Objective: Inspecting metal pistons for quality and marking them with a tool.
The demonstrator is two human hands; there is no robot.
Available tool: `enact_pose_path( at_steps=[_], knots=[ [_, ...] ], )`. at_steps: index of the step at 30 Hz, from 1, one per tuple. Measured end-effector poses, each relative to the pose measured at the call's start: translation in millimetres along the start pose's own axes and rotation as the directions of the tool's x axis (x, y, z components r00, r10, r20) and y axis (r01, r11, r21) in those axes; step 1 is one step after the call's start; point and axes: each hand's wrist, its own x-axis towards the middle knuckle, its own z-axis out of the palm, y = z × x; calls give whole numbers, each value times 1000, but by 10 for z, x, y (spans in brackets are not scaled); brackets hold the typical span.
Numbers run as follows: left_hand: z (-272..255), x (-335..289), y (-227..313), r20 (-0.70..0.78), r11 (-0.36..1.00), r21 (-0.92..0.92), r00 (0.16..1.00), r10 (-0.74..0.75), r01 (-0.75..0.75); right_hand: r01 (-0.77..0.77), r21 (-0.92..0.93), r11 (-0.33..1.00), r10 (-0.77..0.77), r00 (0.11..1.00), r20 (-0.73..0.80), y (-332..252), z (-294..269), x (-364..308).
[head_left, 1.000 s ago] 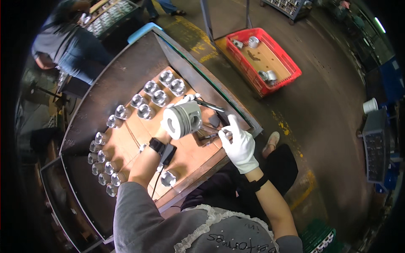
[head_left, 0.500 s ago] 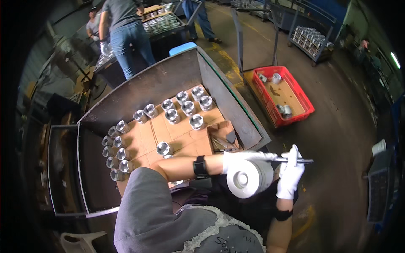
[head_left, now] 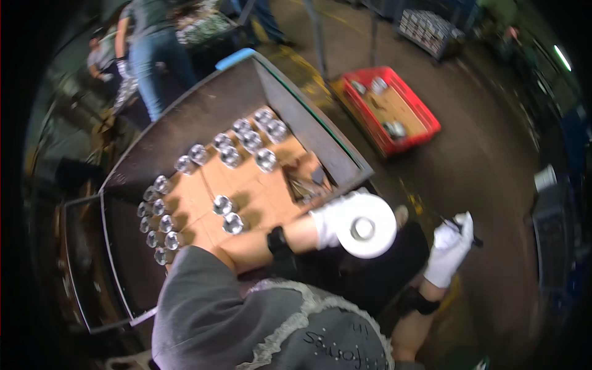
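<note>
My left hand (head_left: 330,223), in a white glove, grips a large pale metal piston (head_left: 383,229) at the front edge of the steel bin. The piston's round top, with a ringed recess in its middle, faces up toward me. Off to the right, my gloved right hand (head_left: 445,251) is closed around a slim dark hand tool (head_left: 477,242), held apart from the piston. Motion blur hides the tool's exact kind. Several shiny pistons (head_left: 233,223) stand in the bin, on brown cardboard (head_left: 203,213).
The bin's steel wall (head_left: 179,117) rises beyond the pistons. An open cardboard box (head_left: 308,179) with tools sits in its near right corner. A red crate (head_left: 425,117) holding a few pistons lies to the right. A co-worker (head_left: 151,55) bends over another bin at the far left.
My right hand has moved right and down with the tool, away from the piston. The piston has been turned so its top faces me more squarely. The whole view has shifted.
</note>
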Motion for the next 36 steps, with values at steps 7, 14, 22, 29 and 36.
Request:
enact_pose_path(
  at_steps=[7,14,22,29,36],
  knots=[
    [25,196,329,165,342,-891,915,-369,299,388,-329,861,-229,873,430,245,218,-731],
    [-4,274,150,-120,443,-876,805,-580,189,500,-556,665,-181,829,529,359,293,-679],
    [-213,335,-214,-425,742,-660,757,-496,116,697,-549,461,-285,702,653,439,363,-597],
    [206,321,276,-439,751,-633,713,-548,188,509,-588,628,-165,826,539,323,517,-755],
    [128,566,332,-405,699,-677,678,-614,230,328,-271,905,-245,922,299,177,266,-706]
  ],
)
